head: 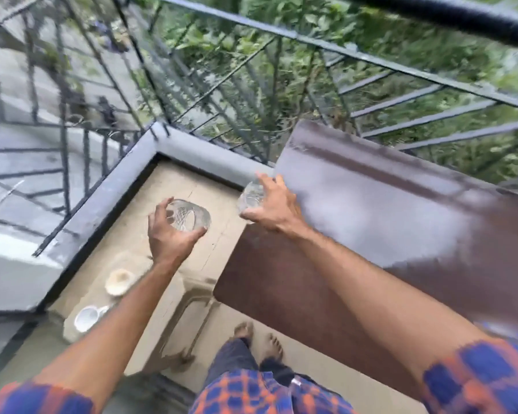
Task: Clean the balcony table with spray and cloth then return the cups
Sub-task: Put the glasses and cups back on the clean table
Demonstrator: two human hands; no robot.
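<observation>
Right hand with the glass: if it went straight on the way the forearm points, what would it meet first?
Probably the railing. The right hand, gripping a glass, points up-left off the table edge; the grey ledge lies in that line but seems lower. Depth unclear.

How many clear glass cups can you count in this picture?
2. One glass cup is held in the left hand above the balcony floor; the other glass cup is in the right hand by the edge of the brown table. Others may be hidden.
</observation>
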